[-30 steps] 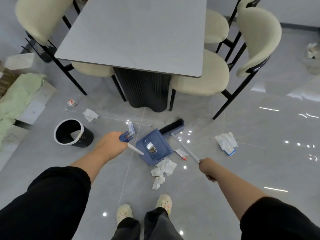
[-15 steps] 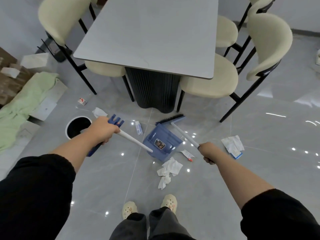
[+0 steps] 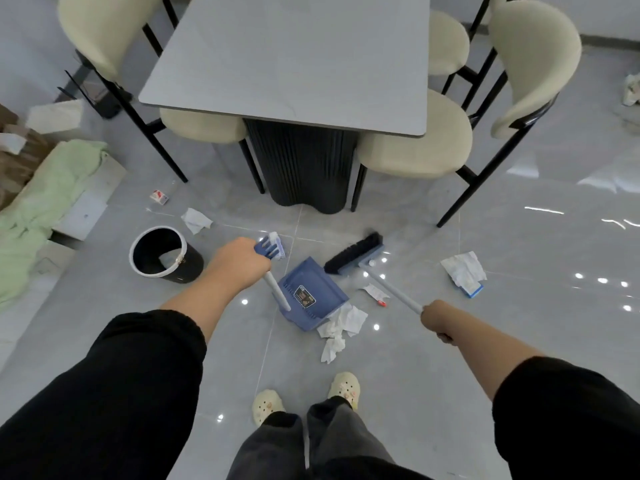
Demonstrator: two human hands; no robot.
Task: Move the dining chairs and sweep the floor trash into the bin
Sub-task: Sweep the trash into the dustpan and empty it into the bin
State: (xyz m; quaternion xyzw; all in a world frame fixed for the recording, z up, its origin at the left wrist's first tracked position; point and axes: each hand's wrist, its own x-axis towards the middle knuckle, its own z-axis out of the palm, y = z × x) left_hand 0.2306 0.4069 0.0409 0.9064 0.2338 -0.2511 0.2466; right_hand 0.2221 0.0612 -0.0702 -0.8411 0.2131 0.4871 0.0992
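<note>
My left hand (image 3: 239, 266) grips the white handle of the blue dustpan (image 3: 311, 297), which rests on the floor in front of my feet. My right hand (image 3: 437, 320) holds the long handle of the broom (image 3: 355, 253); its black bristles lie on the floor just right of the pan. Crumpled white tissues (image 3: 341, 327) lie against the pan's near edge. A small wrapper (image 3: 375, 293) sits between pan and broom handle. The black bin (image 3: 162, 256) with a white rim stands left of my left hand. More paper lies at the left (image 3: 195, 220) and right (image 3: 464, 271).
The grey dining table (image 3: 294, 64) on a black pedestal stands ahead, with cream chairs tucked in at its left (image 3: 204, 126) and right (image 3: 419, 150). A small red-and-white packet (image 3: 159, 196) lies near the left chair leg. A green cloth (image 3: 41, 206) over boxes fills the left edge.
My left hand has moved right and nearer the dustpan, tipping its handle more upright. The broom head has stayed on the floor beside the pan; the view has shifted slightly.
</note>
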